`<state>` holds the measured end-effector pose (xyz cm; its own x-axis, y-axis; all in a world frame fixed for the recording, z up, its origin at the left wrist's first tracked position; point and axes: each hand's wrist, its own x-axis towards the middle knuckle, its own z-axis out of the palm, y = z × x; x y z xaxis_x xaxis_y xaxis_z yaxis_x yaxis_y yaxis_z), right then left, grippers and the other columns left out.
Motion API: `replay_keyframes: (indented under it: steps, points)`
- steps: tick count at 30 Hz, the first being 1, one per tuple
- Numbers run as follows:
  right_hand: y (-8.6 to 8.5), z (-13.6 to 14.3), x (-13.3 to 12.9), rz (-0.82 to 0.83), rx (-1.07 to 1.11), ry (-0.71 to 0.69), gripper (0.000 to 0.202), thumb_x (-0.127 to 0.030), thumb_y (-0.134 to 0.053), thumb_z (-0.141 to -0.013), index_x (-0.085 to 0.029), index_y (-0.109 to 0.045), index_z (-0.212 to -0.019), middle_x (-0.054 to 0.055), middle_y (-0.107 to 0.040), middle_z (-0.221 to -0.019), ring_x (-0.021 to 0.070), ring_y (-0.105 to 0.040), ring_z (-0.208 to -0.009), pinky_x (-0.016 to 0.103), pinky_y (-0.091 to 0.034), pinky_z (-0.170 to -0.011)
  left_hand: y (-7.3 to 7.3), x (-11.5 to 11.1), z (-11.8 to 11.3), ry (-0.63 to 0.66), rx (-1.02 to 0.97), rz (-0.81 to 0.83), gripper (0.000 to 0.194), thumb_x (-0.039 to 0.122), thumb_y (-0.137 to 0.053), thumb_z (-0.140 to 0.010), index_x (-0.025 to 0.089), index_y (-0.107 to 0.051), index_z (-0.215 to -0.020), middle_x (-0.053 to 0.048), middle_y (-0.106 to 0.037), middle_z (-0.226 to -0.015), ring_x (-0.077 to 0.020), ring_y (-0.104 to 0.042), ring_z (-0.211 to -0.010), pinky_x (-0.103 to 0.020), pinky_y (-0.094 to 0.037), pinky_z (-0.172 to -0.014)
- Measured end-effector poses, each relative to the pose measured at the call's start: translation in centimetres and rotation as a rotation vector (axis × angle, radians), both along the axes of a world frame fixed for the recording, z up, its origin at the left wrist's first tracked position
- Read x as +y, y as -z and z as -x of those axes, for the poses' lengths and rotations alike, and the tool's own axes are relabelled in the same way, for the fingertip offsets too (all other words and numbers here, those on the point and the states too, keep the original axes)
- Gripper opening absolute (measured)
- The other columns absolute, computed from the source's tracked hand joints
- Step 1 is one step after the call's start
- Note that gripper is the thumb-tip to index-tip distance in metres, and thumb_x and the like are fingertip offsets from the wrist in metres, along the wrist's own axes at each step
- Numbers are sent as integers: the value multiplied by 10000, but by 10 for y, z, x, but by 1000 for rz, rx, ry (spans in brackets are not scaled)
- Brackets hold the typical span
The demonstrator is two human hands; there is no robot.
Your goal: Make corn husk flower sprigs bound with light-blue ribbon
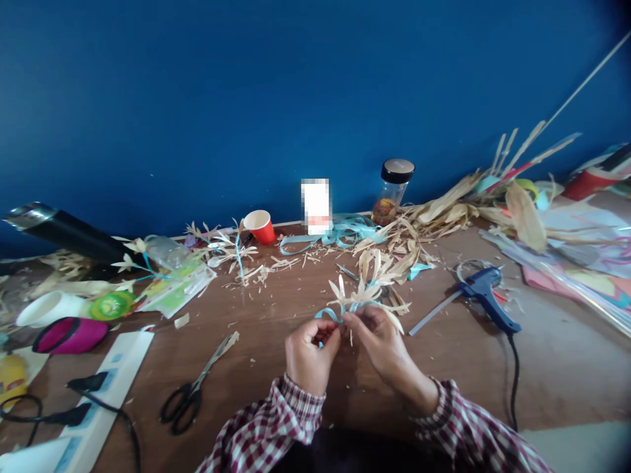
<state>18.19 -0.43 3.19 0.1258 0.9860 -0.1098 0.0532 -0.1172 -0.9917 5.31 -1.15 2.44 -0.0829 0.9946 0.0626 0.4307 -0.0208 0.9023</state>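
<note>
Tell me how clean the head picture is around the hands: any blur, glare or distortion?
Head view: no harsh glare on the left hand or right hand, but the blue ribbon at their fingers looks slightly soft; head view: the blue wall darkens at the top right corner; head view: pixelation masks the white object before the wall.

A husk spray (pixel 363 292) of pale straw colour fans its dry, narrow, pointed petals away from the body and out to both sides. Beside its base, a thin light-blue strip (pixel 327 314) bends in a small loop. Both are pinched at the fingers (pixel 355 326), above the tabletop (pixel 256 394).
</note>
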Motion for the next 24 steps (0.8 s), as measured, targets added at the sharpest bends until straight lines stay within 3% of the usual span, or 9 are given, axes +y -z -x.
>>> replay_keyframes:
  steps: [7,10,15,19,24]
  points:
    - [0,3,-1,9,56,14,271,-409,-659,-746,-177,-552,-656,-24,-541,-601,123,-493,-581,255,-409,-577,1,-2,1,38,67,-63,143,271,-621,-765,163,-711,-740,-33,-678,-619,-124,-567,-516,-220,-437,-517]
    - [4,1,0,11,76,-31,267,-408,-646,-764,-172,-559,-675,-21,-542,-616,120,-489,-591,251,-399,-578,-2,-1,2,73,34,-16,152,272,-610,-764,154,-703,-738,-19,-630,-579,-114,-523,-503,-214,-403,-500]
    - [5,-9,4,8,159,-222,272,-411,-611,-808,-172,-571,-684,-20,-545,-632,113,-480,-603,243,-392,-586,-10,6,9,229,-249,271,185,313,-638,-732,141,-651,-667,17,-534,-513,-89,-433,-473,-203,-332,-462]
    - [-4,-15,8,19,180,-378,266,-416,-623,-803,-164,-607,-720,-4,-593,-686,121,-523,-654,245,-417,-639,-3,11,18,377,-482,508,254,377,-701,-679,132,-634,-671,43,-482,-506,-57,-358,-442,-192,-268,-434]
    - [-5,-15,9,24,165,-412,321,-468,-620,-792,-165,-605,-685,-11,-580,-645,116,-512,-615,239,-415,-604,7,13,20,392,-751,713,339,412,-783,-582,129,-619,-669,49,-483,-531,-26,-324,-412,-177,-199,-393]
